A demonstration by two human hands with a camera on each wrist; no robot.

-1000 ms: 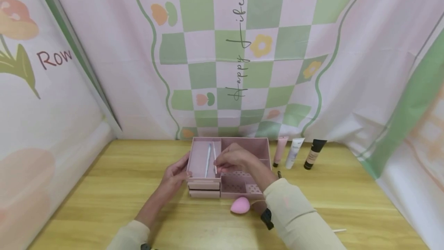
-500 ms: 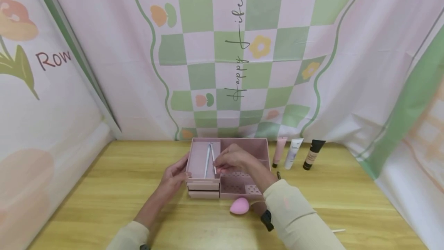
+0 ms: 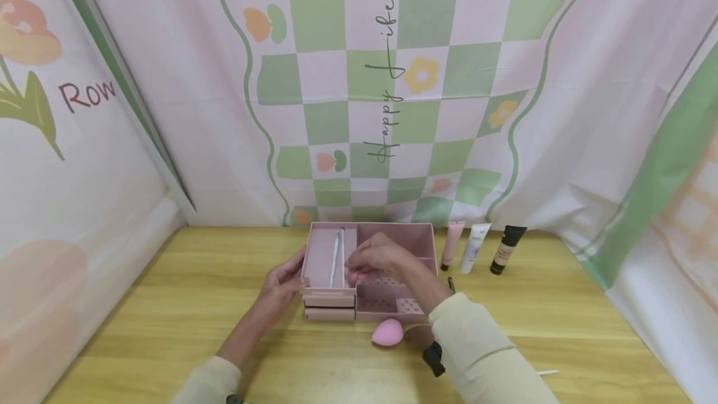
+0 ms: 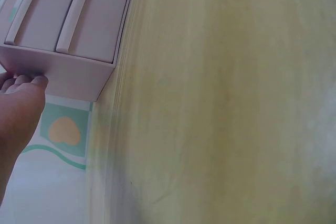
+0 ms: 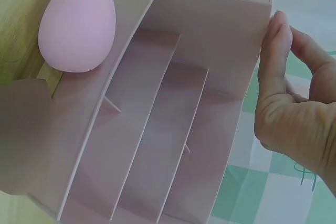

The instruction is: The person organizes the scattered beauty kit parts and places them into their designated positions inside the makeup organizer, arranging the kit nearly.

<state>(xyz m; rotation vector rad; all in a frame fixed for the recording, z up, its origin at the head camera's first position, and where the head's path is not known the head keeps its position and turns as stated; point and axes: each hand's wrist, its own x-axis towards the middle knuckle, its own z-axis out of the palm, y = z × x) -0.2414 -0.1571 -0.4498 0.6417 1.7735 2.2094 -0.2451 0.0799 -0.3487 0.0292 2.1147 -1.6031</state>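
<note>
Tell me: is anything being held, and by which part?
The left hand holds the pink organizer by its left side; whether the right hand, beside the top tray, pinches anything can't be told.

Head view downward, wrist views near organizer

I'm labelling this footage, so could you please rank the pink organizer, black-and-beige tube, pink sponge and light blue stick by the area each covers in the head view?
1. Pink organizer
2. Black-and-beige tube and pink sponge: too alike to rank
3. Light blue stick
</note>
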